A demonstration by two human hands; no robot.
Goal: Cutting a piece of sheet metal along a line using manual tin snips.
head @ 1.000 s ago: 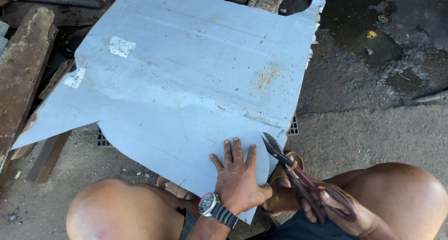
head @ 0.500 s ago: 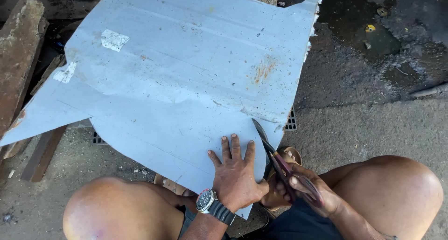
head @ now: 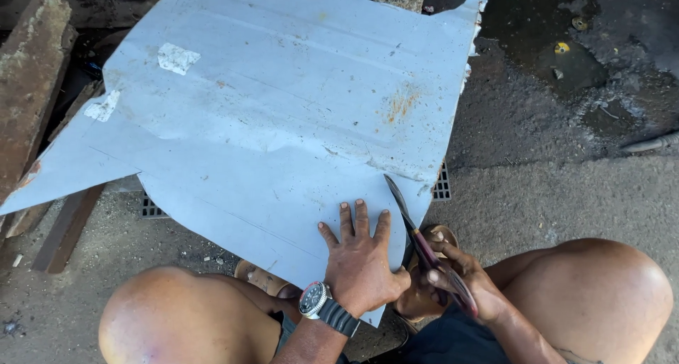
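Head view shows the left hand point(head: 362, 261) spread flat on the grey metal sheet point(head: 283, 123) on the ground, while the right hand point(head: 463, 282) grips tin snips point(head: 424, 244) apparently just biting its near edge, most uncut.

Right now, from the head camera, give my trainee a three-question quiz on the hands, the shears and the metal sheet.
1. True or false: the left hand lies flat, fingers spread, on the grey metal sheet.
2. Which does the right hand grip? A) a hammer B) the shears C) a paint brush
3. Fill in: the shear blades meet the sheet at its ____ edge, as the camera sees it.

Key:
1. True; the palm presses on the sheet's near corner, and a wristwatch sits on that wrist.
2. B; the fingers wrap the reddish handles.
3. Right; the blades point away from the person, beside the left hand.
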